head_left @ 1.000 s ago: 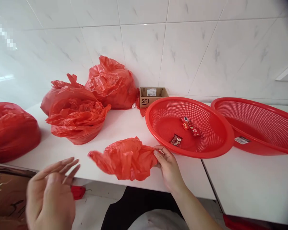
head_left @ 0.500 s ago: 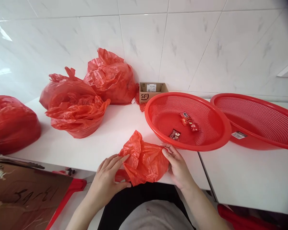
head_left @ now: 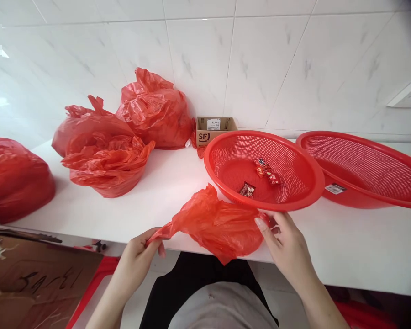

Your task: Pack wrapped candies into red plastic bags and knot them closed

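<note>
I had the crumpled red plastic bag (head_left: 219, 224) stretched between my two hands at the near edge of the white tabletop (head_left: 164, 187), partly drooping over that edge. Its long axis ran left-right across my body, slightly tilted, with the left end lower and nearer me.

My left hand (head_left: 140, 249) was closed in a pinch on the twisted left tip of the bag, just below the tabletop edge. My right hand (head_left: 287, 244) was on the right end, fingers curled loosely around the bunched plastic. Thumb side was hidden, so I could not tell how firm that grip was. Both hands touched the bag, neither nearer than the other; the bag's bulk sat closer to the right hand.

Just beyond the right end sat a red mesh basket (head_left: 308, 183) with a few wrapped candies (head_left: 260, 176) inside, its rim nearly touching the bag. A second red basket (head_left: 363, 169) lay to its right, overlapped by it. Full red bags (head_left: 123, 132) stood well apart at back left, and a small cardboard box (head_left: 214, 130) sat by the wall.
</note>
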### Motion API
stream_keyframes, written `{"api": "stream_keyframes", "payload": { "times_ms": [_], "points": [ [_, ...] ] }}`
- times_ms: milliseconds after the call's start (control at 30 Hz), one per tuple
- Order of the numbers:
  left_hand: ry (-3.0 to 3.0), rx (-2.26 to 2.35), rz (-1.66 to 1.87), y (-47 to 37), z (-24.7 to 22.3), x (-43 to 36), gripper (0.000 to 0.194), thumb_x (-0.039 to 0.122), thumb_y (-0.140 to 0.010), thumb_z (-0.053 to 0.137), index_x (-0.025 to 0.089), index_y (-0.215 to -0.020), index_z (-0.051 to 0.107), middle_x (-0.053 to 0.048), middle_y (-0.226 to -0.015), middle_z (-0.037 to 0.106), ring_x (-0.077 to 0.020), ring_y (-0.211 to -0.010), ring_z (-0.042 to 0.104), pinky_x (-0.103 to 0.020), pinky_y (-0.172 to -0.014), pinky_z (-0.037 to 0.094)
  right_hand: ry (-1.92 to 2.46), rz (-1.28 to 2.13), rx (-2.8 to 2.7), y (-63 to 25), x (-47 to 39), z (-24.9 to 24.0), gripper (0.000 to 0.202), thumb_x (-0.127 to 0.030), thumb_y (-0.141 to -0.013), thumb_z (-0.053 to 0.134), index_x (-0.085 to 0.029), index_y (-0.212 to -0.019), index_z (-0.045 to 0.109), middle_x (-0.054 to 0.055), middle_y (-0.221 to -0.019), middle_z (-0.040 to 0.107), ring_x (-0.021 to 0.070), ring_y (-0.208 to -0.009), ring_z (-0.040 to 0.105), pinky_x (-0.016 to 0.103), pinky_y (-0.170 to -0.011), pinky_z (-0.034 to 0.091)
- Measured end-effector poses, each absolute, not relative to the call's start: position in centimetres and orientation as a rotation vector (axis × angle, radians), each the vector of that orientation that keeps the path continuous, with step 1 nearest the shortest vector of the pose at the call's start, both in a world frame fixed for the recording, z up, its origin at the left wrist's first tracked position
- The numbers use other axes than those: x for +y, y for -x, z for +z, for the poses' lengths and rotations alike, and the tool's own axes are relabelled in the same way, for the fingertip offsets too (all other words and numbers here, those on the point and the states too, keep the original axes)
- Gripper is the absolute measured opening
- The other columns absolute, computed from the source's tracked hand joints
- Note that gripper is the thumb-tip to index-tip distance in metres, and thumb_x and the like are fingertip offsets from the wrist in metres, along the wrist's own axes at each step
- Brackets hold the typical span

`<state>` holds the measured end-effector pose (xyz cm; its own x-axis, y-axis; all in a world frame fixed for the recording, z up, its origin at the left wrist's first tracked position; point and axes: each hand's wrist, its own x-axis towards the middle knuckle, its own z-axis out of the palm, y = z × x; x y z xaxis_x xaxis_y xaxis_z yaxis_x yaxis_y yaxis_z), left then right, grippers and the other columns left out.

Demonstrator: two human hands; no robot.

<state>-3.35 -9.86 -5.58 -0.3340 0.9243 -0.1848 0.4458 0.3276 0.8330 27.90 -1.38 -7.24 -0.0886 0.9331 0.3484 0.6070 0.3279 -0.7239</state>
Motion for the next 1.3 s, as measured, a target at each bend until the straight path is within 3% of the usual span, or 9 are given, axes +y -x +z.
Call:
{"api": "stream_keyframes", "payload": {
  "times_ms": [200,433,600,767,900,1000,1100,1200,1300],
  "points": [
    [-1.110,1.735,0.911,1.1,-3.7,-11.4,0.050,0.061,-0.088,0.047,0.021,-0.074,0.073,0.001,-0.054,0.048,-0.0170,-0.060,0.048,-0.028,-0.069,0.043,0.838,0.505,-1.961,-22.5,-4.8,-3.6,0.011,-0.015,-0.094,0.055,-0.022,-0.101,0.060,0.003,-0.086,0.061,0.0156,-0.079,0.058,0.028,-0.070,0.050],
    [-0.958,1.433,0.893,0.1,-2.6,-13.5,0.052,0.063,-0.086,0.053,0.018,-0.072,0.074,-0.002,-0.060,0.058,-0.0134,-0.057,0.049,-0.026,-0.062,0.042,0.832,0.412,-2.143,-17.6,-4.8,-5.3,0.035,-0.033,-0.089,0.066,-0.018,-0.120,0.059,0.016,-0.127,0.055,0.0317,-0.119,0.050,0.051,-0.098,0.045],
    [-0.953,1.206,0.764,-0.5,-2.1,-13.2,0.058,0.062,-0.090,0.049,0.014,-0.068,0.073,-0.001,-0.049,0.050,-0.0105,-0.049,0.048,-0.024,-0.055,0.038,0.864,0.574,-2.154,-15.4,-5.2,-6.0,0.023,-0.029,-0.087,0.062,-0.019,-0.108,0.061,0.007,-0.099,0.060,0.0227,-0.086,0.054,0.039,-0.076,0.048],
    [-1.013,1.046,0.657,-0.3,-2.4,-13.8,0.058,0.060,-0.094,0.042,0.016,-0.071,0.073,-0.002,-0.046,0.051,-0.0123,-0.048,0.052,-0.025,-0.053,0.039,0.967,0.473,-2.213,-13.7,-3.4,-7.7,0.027,-0.019,-0.079,0.061,-0.019,-0.107,0.062,0.008,-0.103,0.059,0.0239,-0.089,0.053,0.040,-0.078,0.047],
    [-0.965,1.173,1.088,2.4,-2.5,-13.9,0.059,0.065,-0.090,0.040,0.021,-0.064,0.069,-0.004,-0.046,0.053,-0.0175,-0.048,0.054,-0.034,-0.057,0.050,1.048,0.614,-2.188,-15.5,-0.6,-7.6,0.034,-0.003,-0.071,0.051,-0.021,-0.097,0.061,0.005,-0.099,0.064,0.0214,-0.092,0.058,0.036,-0.084,0.048],
    [-0.875,1.328,1.508,4.1,-2.8,-12.9,0.053,0.064,-0.093,0.030,0.029,-0.089,0.070,-0.007,-0.085,0.070,-0.0241,-0.078,0.067,-0.040,-0.067,0.058,1.059,0.736,-2.053,-17.1,0.6,-7.3,0.037,-0.002,-0.072,0.046,-0.022,-0.100,0.059,0.004,-0.099,0.067,0.0190,-0.091,0.062,0.033,-0.083,0.050],
    [-1.038,1.567,1.747,3.3,-3.3,-12.3,0.043,0.058,-0.094,0.039,0.043,-0.133,0.050,-0.002,-0.134,0.057,-0.0291,-0.121,0.058,-0.051,-0.095,0.055,1.021,0.834,-1.992,-17.5,0.5,-6.7,0.041,-0.003,-0.073,0.045,-0.022,-0.107,0.057,0.003,-0.104,0.069,0.0179,-0.092,0.065,0.032,-0.081,0.051],
    [-1.680,1.928,1.772,1.1,-3.3,-12.0,0.034,0.032,-0.086,0.063,0.039,-0.119,0.062,0.000,-0.145,0.042,-0.0340,-0.136,0.043,-0.057,-0.116,0.036,0.976,0.838,-2.033,-17.1,-0.2,-5.7,0.046,-0.003,-0.074,0.045,-0.022,-0.114,0.056,0.003,-0.105,0.070,0.0184,-0.092,0.065,0.033,-0.082,0.051],
    [-2.156,2.136,1.586,0.1,-3.1,-10.7,0.015,0.018,-0.080,0.064,0.027,-0.092,0.068,0.001,-0.158,0.020,-0.0425,-0.145,0.024,-0.063,-0.118,0.024,0.876,0.875,-2.080,-16.7,-1.2,-4.5,0.039,-0.005,-0.080,0.048,-0.023,-0.114,0.057,0.003,-0.104,0.070,0.0183,-0.092,0.065,0.032,-0.083,0.051]
  ]
}}
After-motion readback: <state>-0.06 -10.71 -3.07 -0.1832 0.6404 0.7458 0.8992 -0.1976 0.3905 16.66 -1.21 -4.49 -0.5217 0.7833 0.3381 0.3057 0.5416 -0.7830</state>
